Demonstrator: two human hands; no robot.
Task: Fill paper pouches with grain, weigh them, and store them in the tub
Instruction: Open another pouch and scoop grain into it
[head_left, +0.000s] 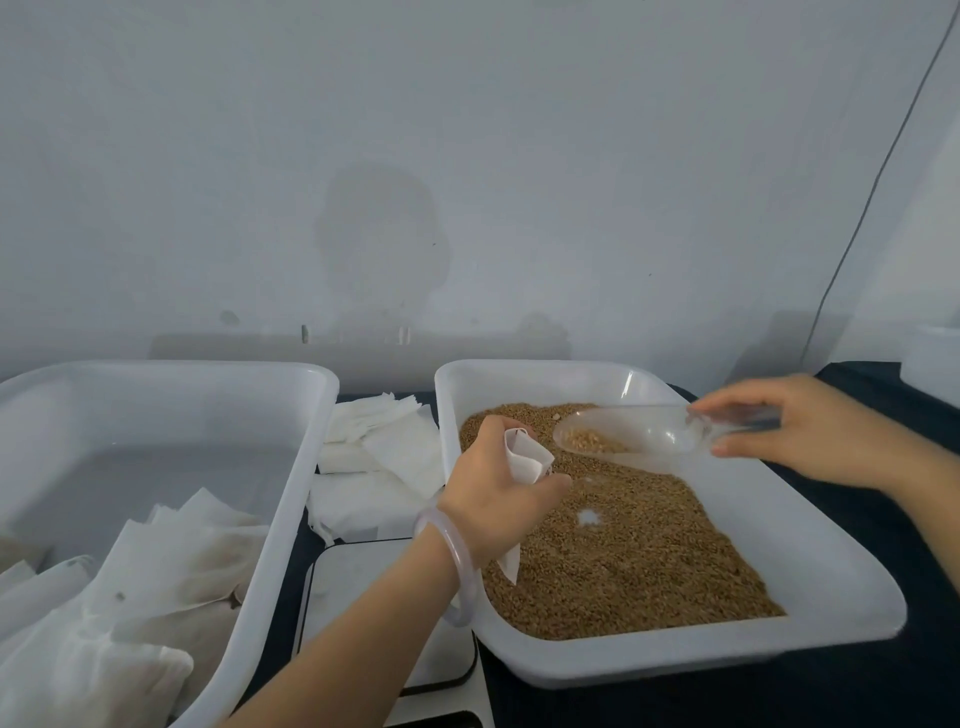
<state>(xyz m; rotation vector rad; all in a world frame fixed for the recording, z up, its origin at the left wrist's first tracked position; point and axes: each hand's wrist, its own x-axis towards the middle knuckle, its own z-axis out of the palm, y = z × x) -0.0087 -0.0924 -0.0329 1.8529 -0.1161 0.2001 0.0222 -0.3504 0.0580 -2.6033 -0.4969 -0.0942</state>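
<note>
**Entry: pouch-filling over the grain tray.**

**Risks, as we judged them.**
- The mouth of the paper pouch (527, 454) looked only partly spread and was crumpled in the grip. A pour from the clear scoop (628, 436) could have missed it and scattered kernels.
- Both hung over the grain tray (831, 587), so most spill would have dropped back into the grain (634, 561).
- The pouch sat toward the tray's left side, though. Stray kernels could have reached the scale (363, 582) just beside it and upset a later weighing.
- The scoop carried only a small load, so we judged that one pour might fall short.
- The thin paper might also have creased or torn under a tight grasp.

**Left hand (498, 483).** It reached in from the lower left, the wrist and its pale bangle (457, 551) above the tray's left rim. The fingers were curled round the pouch's upper part. The pouch's tail hung below the palm, above the grain.

**Right hand (810, 431).** It was blurred, above the tray's far right rim. Fingers and thumb pinched the scoop's handle, with the bowl pointing left toward the pouch. Bowl and pouch were close, but we could not tell whether they touched.

**Also logged.**
- The tub (291, 467) stood at left, with white pouches (130, 582) heaped at its near end.
- Loose empty pouches (384, 447) lay between tub and tray, behind the scale.
</note>
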